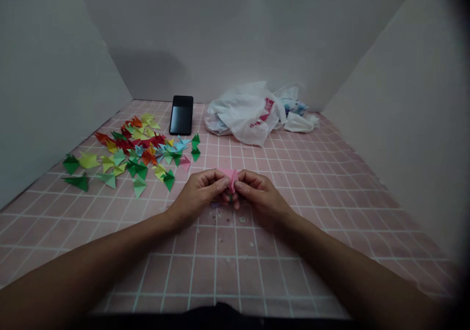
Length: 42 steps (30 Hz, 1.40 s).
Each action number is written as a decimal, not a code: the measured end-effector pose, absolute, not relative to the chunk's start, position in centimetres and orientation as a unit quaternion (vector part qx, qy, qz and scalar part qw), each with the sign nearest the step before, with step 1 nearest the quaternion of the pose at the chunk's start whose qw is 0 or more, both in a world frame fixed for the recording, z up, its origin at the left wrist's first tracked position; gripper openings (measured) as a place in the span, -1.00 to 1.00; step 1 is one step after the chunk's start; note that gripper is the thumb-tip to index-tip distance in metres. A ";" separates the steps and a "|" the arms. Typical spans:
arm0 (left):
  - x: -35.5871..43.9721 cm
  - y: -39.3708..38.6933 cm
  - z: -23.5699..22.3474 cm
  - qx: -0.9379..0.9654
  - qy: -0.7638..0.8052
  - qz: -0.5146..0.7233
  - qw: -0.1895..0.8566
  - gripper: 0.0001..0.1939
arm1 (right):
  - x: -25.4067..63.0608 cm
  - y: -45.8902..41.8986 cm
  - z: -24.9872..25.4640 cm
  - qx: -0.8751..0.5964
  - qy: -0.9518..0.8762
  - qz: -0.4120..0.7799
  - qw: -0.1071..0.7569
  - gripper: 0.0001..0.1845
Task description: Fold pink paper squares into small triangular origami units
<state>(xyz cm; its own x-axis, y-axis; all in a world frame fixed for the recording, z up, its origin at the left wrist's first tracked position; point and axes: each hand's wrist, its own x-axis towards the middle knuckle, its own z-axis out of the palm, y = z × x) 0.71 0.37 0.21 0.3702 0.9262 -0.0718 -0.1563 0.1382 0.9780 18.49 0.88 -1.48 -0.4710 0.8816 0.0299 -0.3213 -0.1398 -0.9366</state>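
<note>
A small folded piece of pink paper is held up between both hands, just above the pink tiled-pattern cloth. My left hand pinches its left side between thumb and fingers. From the other side, my right hand grips the right edge the same way. The fingers cover much of the paper, so its full shape is hidden. To the left lies a loose spread of folded paper pieces in green, yellow, red, orange and light blue. A pink folded piece rests at that spread's right edge.
A black phone lies behind the paper pieces. At the back stand a crumpled white plastic bag with red print and a smaller bag beside it. Small scraps dot the cloth below my hands. Pale walls enclose the back and sides.
</note>
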 end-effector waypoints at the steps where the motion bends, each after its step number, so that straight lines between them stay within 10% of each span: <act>1: 0.7 0.4 0.3 0.508 0.377 0.414 0.655 -0.75 | 18.5 0.8 -1.4 -0.283 -0.495 0.701 0.429 -0.80; 13: 0.8 0.2 0.4 0.593 0.447 0.409 0.531 -0.83 | 18.3 0.6 -1.3 -0.328 -0.534 0.652 0.427 -0.75; 42: 0.9 0.7 0.0 0.465 0.387 0.409 0.683 -0.67 | 18.4 0.6 -1.2 -0.305 -0.523 0.676 0.421 -0.69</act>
<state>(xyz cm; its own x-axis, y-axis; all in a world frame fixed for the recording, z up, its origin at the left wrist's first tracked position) 0.89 0.70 0.00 0.3653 0.9189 -0.1488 -0.1980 0.2329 0.9521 18.37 0.57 -1.19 -0.4604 0.8873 0.0279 -0.2497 -0.0993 -0.9632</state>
